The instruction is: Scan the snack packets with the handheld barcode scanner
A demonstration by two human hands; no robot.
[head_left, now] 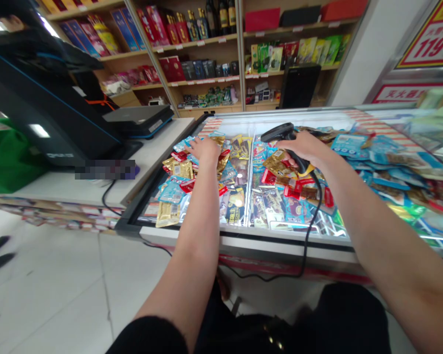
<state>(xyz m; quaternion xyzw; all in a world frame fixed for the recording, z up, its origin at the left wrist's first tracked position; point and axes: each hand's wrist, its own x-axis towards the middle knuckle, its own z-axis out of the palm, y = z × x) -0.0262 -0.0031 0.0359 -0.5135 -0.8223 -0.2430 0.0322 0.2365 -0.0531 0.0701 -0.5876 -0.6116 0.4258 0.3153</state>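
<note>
Beneath the widely spread fingers of the left hand (204,150) lie foil snack packets (182,169) in a display freezer (288,242), likely light, slick and quick to slide, while the right hand (303,150) curls closed around the stiff grip of a black corded barcode scanner (283,132), the natural place to hold it.

The left hand (203,150) and the right hand (302,147) are bare, as are the left forearm (195,231) and the right forearm (387,241). A black sleeve (143,339) edges the left arm low in view, beside black clothing (339,319) set with small gold studs (273,337).
</note>
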